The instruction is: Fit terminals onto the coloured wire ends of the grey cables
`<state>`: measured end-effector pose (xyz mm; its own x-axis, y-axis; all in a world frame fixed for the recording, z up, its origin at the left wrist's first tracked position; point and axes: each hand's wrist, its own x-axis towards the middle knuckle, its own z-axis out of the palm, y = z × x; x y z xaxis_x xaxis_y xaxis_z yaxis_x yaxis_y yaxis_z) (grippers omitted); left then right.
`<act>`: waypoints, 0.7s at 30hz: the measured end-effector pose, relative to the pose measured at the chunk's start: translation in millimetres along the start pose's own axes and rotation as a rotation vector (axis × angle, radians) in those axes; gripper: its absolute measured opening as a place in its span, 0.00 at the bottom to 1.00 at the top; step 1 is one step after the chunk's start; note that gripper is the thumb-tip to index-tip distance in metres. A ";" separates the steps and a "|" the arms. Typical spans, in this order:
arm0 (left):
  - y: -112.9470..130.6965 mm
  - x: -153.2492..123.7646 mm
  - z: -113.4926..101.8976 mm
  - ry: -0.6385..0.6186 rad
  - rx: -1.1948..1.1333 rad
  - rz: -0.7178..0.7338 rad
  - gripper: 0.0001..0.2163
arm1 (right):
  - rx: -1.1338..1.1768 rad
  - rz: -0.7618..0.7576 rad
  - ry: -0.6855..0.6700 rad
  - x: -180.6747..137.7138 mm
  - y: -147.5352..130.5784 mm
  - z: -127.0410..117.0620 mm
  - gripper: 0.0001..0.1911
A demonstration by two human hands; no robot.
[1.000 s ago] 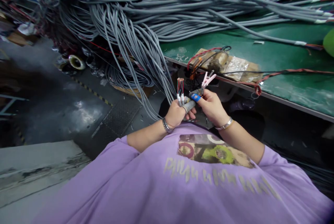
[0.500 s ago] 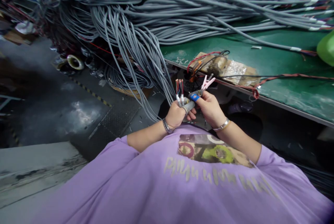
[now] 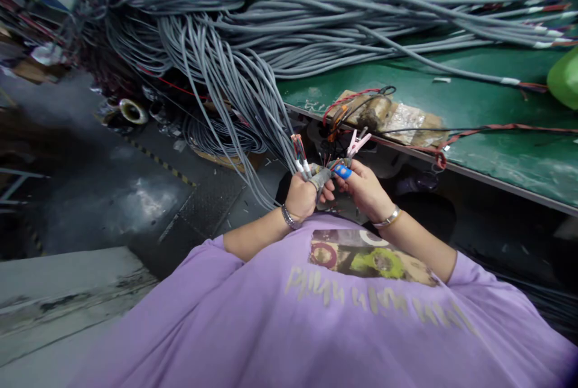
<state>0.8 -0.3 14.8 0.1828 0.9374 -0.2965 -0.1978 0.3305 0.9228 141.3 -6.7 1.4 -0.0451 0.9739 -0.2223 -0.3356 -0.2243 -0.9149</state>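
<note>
My left hand [image 3: 301,196] is closed around grey cables. Two white-banded cable ends [image 3: 303,167] stick up from its grip, with stripped coloured wires [image 3: 298,146] fanning at their tips. A grey wrap [image 3: 321,179] covers its thumb. Beside it, my right hand [image 3: 368,190] pinches thin coloured wires [image 3: 333,165] between thumb and forefinger; a blue band [image 3: 342,171] with a small opening sits on the thumb. The hands nearly meet, so part of the wires between them is hidden. Just beyond the right fingers is a pink clip [image 3: 357,143], attached to what I cannot make out.
Long grey cables [image 3: 307,38] lie across the green table [image 3: 506,162] and hang over its left edge. At the front edge a taped block [image 3: 392,117] carries red and black leads. A green object [image 3: 564,81] stands at the right. Tape rolls [image 3: 133,111] are on the floor.
The banded cable ends have tipped left along with my left hand. Thin coloured wires now show between my hands, where they were hidden before. My right hand stays almost in place.
</note>
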 end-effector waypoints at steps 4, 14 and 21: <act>-2.4 -1.4 0.7 -0.009 0.029 0.006 0.18 | -0.013 -0.040 0.022 -1.3 -7.7 9.1 0.22; -4.5 1.1 2.4 0.082 -0.017 0.041 0.17 | -0.012 -0.070 0.054 -7.5 -15.2 15.3 0.23; 0.6 1.6 4.3 0.122 -0.020 0.026 0.17 | -0.017 -0.070 0.061 -12.0 -15.6 16.0 0.22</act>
<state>5.2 0.9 16.0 0.0594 0.9517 -0.3011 -0.2205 0.3067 0.9259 132.0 -14.3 23.7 0.0356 0.9835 -0.1774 -0.3201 -0.1570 -0.9343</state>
